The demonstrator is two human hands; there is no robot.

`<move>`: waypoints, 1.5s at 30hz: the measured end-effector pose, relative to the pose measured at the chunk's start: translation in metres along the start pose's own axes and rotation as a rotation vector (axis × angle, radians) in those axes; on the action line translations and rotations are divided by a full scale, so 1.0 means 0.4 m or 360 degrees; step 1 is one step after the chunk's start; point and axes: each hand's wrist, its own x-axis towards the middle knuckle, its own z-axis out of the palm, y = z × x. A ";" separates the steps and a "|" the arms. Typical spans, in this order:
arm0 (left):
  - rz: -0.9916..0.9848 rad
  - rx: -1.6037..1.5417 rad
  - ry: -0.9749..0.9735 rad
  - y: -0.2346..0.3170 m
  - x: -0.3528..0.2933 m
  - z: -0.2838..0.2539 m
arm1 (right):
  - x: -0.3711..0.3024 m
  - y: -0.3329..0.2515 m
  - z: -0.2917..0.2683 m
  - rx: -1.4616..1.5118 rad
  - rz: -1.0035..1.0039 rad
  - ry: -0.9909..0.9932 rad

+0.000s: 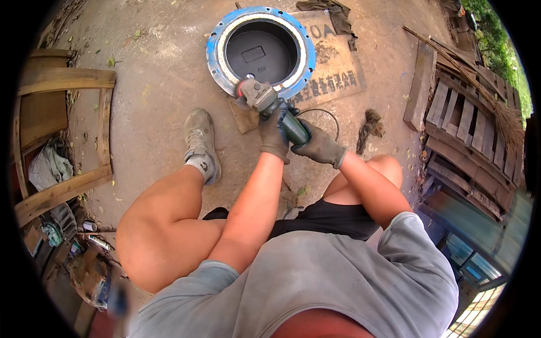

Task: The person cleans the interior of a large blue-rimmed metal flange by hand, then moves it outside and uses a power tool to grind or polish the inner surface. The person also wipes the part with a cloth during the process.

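Both my gloved hands hold an angle grinder (294, 128) with a dark green body and a grey metal head. My left hand (274, 135) wraps round it just behind the head. Farther back on the body, my right hand (320, 145) grips the green housing. The grinder's head end overlaps the near left rim of a round flange (310, 55), blue on the outside with bolt holes and a pale inner ring. Its dark hollow middle faces up. Whether the disc touches the rim cannot be made out. A thin black cord (332, 114) curves out beside my right hand.
Beneath the flange lies a printed wooden board (332, 62) with dark cloth (340, 19) at its far edge. A crumpled rag (371, 130) is on the ground to the right. Wooden pallets (473, 121) stand at the right, and a wooden frame (67, 79) at the left.
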 end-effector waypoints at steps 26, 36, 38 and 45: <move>-0.0564 0.0197 -0.0156 -0.177 -0.053 0.058 | -0.110 0.134 -0.070 0.0655 0.0450 -0.0086; -0.0431 0.0241 -0.0071 -0.186 -0.049 0.048 | -0.112 0.049 -0.065 0.0418 0.0534 0.0063; -0.0421 0.0254 -0.0053 -0.165 -0.054 0.051 | -0.084 0.055 -0.072 0.0350 0.0541 -0.0024; -0.0410 0.0475 -0.0128 -0.186 -0.008 0.058 | -0.099 0.098 -0.046 0.0507 0.0604 0.0195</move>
